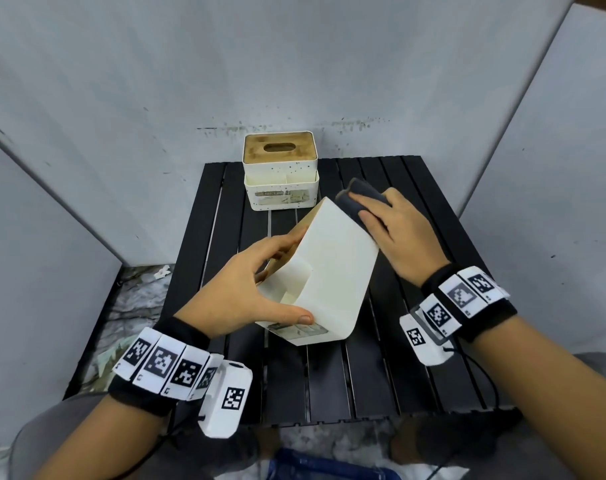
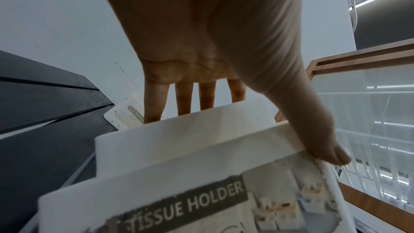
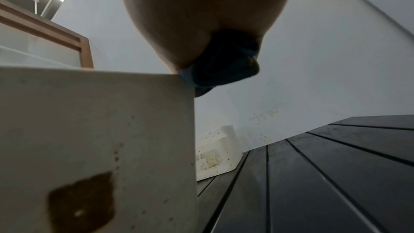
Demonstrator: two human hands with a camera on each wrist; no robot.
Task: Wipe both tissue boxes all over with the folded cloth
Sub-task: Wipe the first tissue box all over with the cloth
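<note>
Label text "TISSUE HOLDER" is showing only at our left wrist; our left hand (image 1: 256, 289) is gripping the tilted near tissue box (image 1: 329, 271), its long axis pointing toward the table's (image 1: 416, 358) far edge, while our right hand (image 1: 398, 237) is pressing the folded cloth (image 1: 358, 199) on its raised end.

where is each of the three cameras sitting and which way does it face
Head: looks down at the black table; both hands and banded wrists show.
Left wrist: looks along the left hand gripping the tilted tissue box.
Right wrist: looks past the right hand and dark cloth.
Shared: all three show the second tissue box at the table's far edge.

Black slatted table (image 1: 433, 289), far tissue box (image 1: 281, 188) on it.
</note>
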